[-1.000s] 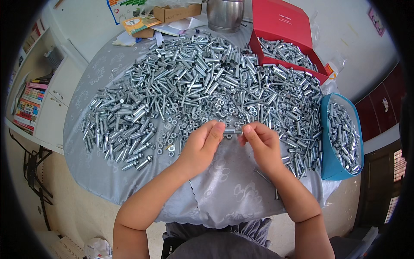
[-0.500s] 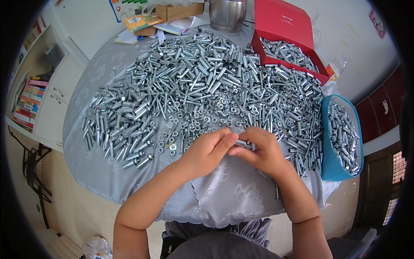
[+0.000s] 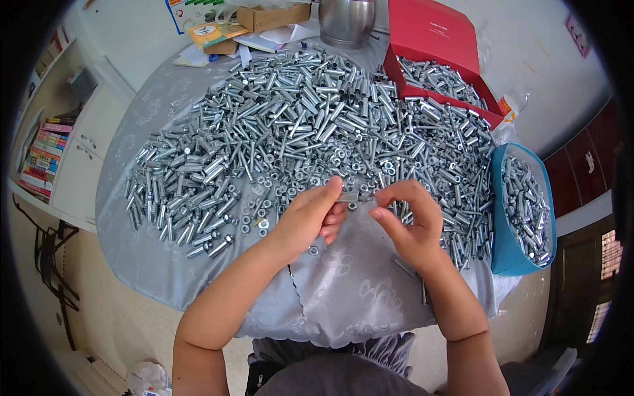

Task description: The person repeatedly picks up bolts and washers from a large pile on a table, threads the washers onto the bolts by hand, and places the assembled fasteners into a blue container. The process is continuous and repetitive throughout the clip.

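Note:
My left hand [image 3: 309, 216] is closed, its thumb and fingers gripping a short shiny metal sleeve [image 3: 348, 197] that points to the right. My right hand [image 3: 415, 219] is just to the right of it, thumb and forefinger curved and apart, with nothing clearly between them. Small metal parts lie behind the right fingertips, so whether one touches them is hard to make out. Beyond both hands spreads a big heap of metal sleeves and bolts [image 3: 290, 112]. Loose nuts and washers [image 3: 310, 177] are gathered at its near middle. A single nut [image 3: 314, 250] rests on the cloth below my left hand.
A red box [image 3: 436, 39] of metal parts stands open at the back right, a blue bin [image 3: 507, 244] of them at the right edge. Assembled anchors [image 3: 221, 246] lie at the left. A metal pot [image 3: 347, 23] and cardboard box [image 3: 273, 16] stand behind, on the grey tablecloth [image 3: 145, 264].
My hands have drawn apart; the right fingers have opened away from the metal sleeve, which stays in my left hand. The nut below my left hand is now visible.

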### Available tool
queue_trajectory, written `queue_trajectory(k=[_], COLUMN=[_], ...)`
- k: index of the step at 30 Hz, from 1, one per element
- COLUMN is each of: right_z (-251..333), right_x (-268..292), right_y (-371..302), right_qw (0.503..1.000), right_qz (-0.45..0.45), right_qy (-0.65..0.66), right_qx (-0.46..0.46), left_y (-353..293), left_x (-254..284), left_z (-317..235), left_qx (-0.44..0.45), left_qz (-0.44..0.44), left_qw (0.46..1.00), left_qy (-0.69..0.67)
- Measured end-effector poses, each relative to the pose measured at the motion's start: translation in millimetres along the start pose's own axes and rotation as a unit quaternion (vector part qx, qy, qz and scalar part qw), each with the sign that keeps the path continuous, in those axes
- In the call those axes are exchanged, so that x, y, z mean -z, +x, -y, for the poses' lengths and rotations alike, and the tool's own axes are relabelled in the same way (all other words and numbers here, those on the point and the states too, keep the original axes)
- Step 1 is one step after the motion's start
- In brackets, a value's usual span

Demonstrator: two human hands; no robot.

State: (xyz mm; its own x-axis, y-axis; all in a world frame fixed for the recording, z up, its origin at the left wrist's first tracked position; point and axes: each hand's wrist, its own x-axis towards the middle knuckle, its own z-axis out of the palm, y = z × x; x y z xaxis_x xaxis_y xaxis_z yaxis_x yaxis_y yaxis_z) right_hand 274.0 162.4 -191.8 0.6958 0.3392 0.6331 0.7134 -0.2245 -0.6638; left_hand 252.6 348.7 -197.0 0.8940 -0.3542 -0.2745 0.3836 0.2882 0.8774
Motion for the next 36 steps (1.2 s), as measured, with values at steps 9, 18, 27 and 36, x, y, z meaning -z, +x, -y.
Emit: queue_trajectory(k=[9,18,27,36], right_z=[0,-4,-25,-22], right_x=[-5,1,-16,-17], right_y=[-3,0,2,-2], right_qw=[0.999,0.998,0.95,0.923], right_qz=[0.023,-0.002,0.159,0.173], right_qy=[0.023,-0.01,-0.265,-0.344], right_qx=[-0.034,-0.068,0.034,0.028], left_y=[0,-1,0,-2], left_x=[-2,10,12,9], left_z=[0,-13,-16,-16], left_qx=[0.031,0.009,0.001,-0.001], left_qz=[0.015,0.026,0.007,0.017], left_qw=[0.999,0.99,0.984,0.988], left_qy=[0.027,-0.141,-0.176,-0.152])
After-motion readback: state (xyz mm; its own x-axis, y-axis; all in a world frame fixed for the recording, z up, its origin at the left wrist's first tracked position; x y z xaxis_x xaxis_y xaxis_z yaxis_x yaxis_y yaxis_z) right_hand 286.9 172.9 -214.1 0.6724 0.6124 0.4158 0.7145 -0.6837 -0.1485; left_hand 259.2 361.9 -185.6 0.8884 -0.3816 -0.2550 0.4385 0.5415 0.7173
